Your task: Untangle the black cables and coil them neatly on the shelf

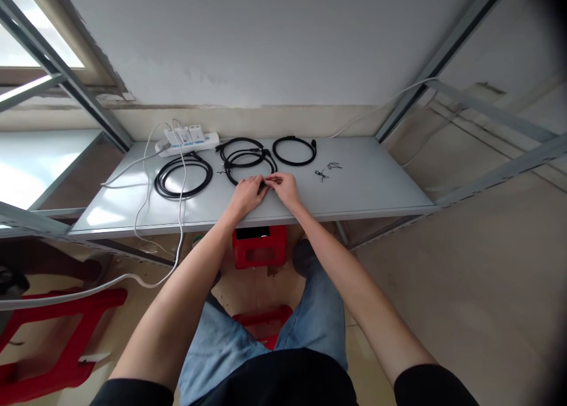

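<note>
R grip (281,189) pinches black cable (253,169) btwn fingertips; L grip (248,195) curled just beside it, hold unclear. Both on metal shelf (367,185) edge. Bigger coil (182,177) left of grips, smaller coil (295,151) ahead-right, thin black wires (328,171) right, white power strip (188,141) ahead-left.

A white power strip (188,141) sits at ten o'clock on the pale grey metal shelf (372,182), a white flat cord (101,286) trailing down past its edge. Below, a red plastic stool (260,246) stands at six o'clock, a second red plastic stool (73,341) at eight.
</note>
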### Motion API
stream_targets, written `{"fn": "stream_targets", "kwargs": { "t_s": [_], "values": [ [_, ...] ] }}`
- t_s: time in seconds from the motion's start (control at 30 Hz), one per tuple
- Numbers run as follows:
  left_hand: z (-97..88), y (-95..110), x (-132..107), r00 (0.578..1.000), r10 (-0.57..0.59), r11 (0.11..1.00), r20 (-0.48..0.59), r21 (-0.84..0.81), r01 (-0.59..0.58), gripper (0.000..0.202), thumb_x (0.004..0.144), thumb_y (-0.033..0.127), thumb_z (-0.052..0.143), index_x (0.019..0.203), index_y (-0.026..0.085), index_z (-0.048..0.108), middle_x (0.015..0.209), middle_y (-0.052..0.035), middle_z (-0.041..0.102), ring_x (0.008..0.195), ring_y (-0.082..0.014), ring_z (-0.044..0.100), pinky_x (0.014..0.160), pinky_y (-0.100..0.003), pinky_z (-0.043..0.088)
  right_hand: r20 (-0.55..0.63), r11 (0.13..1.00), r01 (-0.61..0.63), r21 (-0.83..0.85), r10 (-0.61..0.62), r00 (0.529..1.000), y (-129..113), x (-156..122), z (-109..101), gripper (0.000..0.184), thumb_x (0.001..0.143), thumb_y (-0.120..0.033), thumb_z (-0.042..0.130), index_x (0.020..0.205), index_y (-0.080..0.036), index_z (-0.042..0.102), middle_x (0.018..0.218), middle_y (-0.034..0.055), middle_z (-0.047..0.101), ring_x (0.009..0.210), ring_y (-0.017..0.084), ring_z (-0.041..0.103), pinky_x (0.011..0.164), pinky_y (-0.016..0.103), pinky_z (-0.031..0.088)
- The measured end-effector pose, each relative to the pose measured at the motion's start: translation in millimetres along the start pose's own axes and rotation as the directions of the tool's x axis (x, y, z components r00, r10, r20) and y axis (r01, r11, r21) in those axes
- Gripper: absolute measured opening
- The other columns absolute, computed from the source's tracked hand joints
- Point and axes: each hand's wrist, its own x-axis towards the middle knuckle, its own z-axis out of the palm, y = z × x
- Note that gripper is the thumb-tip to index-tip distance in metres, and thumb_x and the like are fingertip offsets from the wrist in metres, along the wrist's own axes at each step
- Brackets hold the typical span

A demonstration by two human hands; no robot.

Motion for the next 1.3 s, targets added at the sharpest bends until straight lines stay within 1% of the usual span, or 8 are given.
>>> {"fn": "stream_targets", "kwargs": {
  "t_s": [0.2,0.47,0.63,0.73,0.87,1.0,1.17,1.3],
  "values": [
    [-1.0,-1,0,1.000,-0.018,1.000,0.019,-0.021,0.019,0.027,0.112,0.039,0.049,0.121,0.021,0.066,0.122,-0.0166,0.077,0.118,-0.0349,0.070,0.101,-0.047,0.049,0.009,0.999,-0.049,0.000,0.049,0.999,-4,-6,0,0.022,0.081,-0.035,0.084,0.094,-0.017,0.086,0.077,0.0070,0.079,0.068,0.019,0.070,0.056,0.028,0.052],
    [0.4,-4,1,0.999,-0.033,0.999,0.027,-0.024,0.034,0.022,0.110,0.033,0.051,0.123,0.022,0.066,0.126,-0.0152,0.077,0.120,-0.0340,0.070,0.102,-0.045,0.049,-0.070,0.998,0.012,-0.067,-0.017,0.997,-11,-11,1,0.024,0.081,-0.043,0.086,0.085,-0.020,0.085,0.083,0.0074,0.080,0.073,0.020,0.069,0.071,0.034,0.060],
    [0.8,-4,1,0.999,-0.037,0.999,0.023,-0.027,0.038,0.024,0.111,0.034,0.051,0.123,0.021,0.067,0.125,-0.0155,0.077,0.120,-0.0337,0.070,0.103,-0.044,0.049,-0.125,0.999,0.003,-0.042,-0.008,0.992,-13,-12,-1,0.040,0.089,-0.054,0.078,0.106,-0.018,0.083,0.080,0.0062,0.077,0.065,0.017,0.064,0.062,0.030,0.056],
    [0.0,-3,1,0.999,-0.039,0.999,0.019,-0.035,0.040,0.025,0.110,0.034,0.052,0.124,0.021,0.068,0.125,-0.0152,0.078,0.119,-0.0336,0.070,0.103,-0.044,0.049,-0.175,1.000,-0.023,-0.020,0.019,0.984,-11,-11,-3,0.042,0.090,-0.056,0.075,0.103,-0.017,0.080,0.080,0.0072,0.076,0.064,0.017,0.064,0.054,0.028,0.051],
    [2.1,-6,2,0.999,-0.046,0.998,0.019,-0.036,0.047,0.025,0.110,0.036,0.053,0.123,0.022,0.068,0.124,-0.0154,0.078,0.118,-0.0331,0.071,0.102,-0.043,0.049,-0.109,0.999,-0.047,0.020,0.049,0.993,-10,-8,-5,0.034,0.088,-0.050,0.077,0.097,-0.018,0.077,0.079,0.0065,0.076,0.060,0.014,0.062,0.049,0.025,0.047],
    [5.1,-9,3,0.999,-0.039,0.999,0.017,-0.031,0.040,0.025,0.111,0.037,0.052,0.122,0.023,0.068,0.124,-0.0148,0.078,0.120,-0.0331,0.070,0.102,-0.043,0.049,0.008,0.998,-0.048,0.028,0.048,0.999,-9,-7,-6,0.026,0.090,-0.046,0.074,0.091,-0.020,0.074,0.082,0.0062,0.078,0.063,0.014,0.066,0.050,0.023,0.049],
    [3.3,-7,2,0.999,-0.040,0.999,0.011,-0.021,0.040,0.024,0.110,0.036,0.053,0.123,0.023,0.068,0.124,-0.0151,0.077,0.118,-0.0341,0.070,0.102,-0.044,0.049,-0.031,1.000,-0.010,0.030,0.011,0.999,-7,-8,-6,0.021,0.093,-0.040,0.066,0.093,-0.020,0.074,0.085,0.0063,0.076,0.072,0.016,0.069,0.056,0.025,0.054],
    [2.7,-6,1,0.999,-0.044,0.998,0.015,-0.036,0.044,0.025,0.110,0.037,0.052,0.124,0.023,0.068,0.124,-0.0156,0.077,0.120,-0.0347,0.069,0.103,-0.044,0.048,-0.015,0.999,0.051,-0.007,-0.051,0.999,-9,-10,-5,0.024,0.094,-0.043,0.066,0.099,-0.021,0.075,0.102,0.0086,0.077,0.084,0.018,0.069,0.063,0.027,0.058]
  ]
}}
